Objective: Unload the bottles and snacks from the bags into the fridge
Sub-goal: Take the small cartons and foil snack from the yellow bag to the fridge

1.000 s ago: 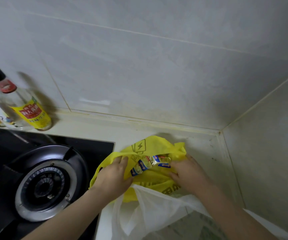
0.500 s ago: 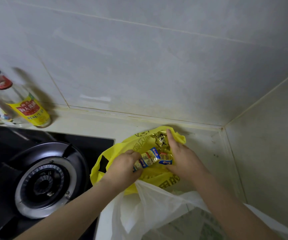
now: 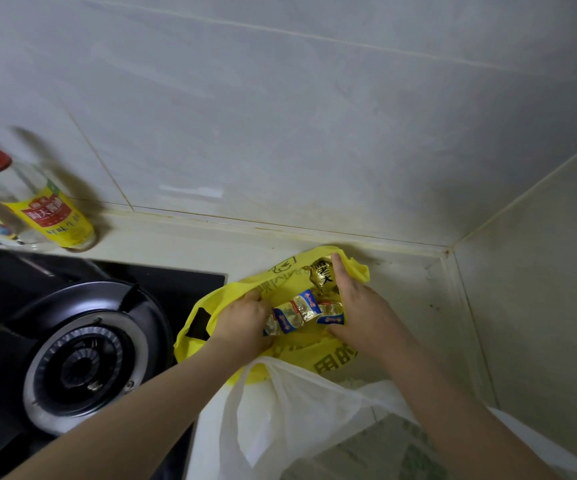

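Note:
A yellow plastic bag [image 3: 280,282] lies open on the pale counter in the corner by the tiled wall. Small blue-and-gold snack packets [image 3: 297,313] sit in its mouth, with a gold foil packet [image 3: 321,276] just behind them. My left hand [image 3: 245,323] grips the left end of the blue-and-gold packets. My right hand [image 3: 356,306] cups the packets from the right, its fingers along the gold foil packet. A white translucent plastic bag [image 3: 290,420] lies in front of the yellow one, under my forearms.
A black gas hob with a round burner [image 3: 82,358] fills the left side. Sauce bottles, one with a yellow label [image 3: 51,216], stand against the wall at far left. Tiled walls meet in a corner [image 3: 453,247] at the right.
Both hands have moved deeper into the yellow bag. The right hand has reached further back, and the gold foil packet has come into sight. The left hand has closed on the blue-and-gold packets.

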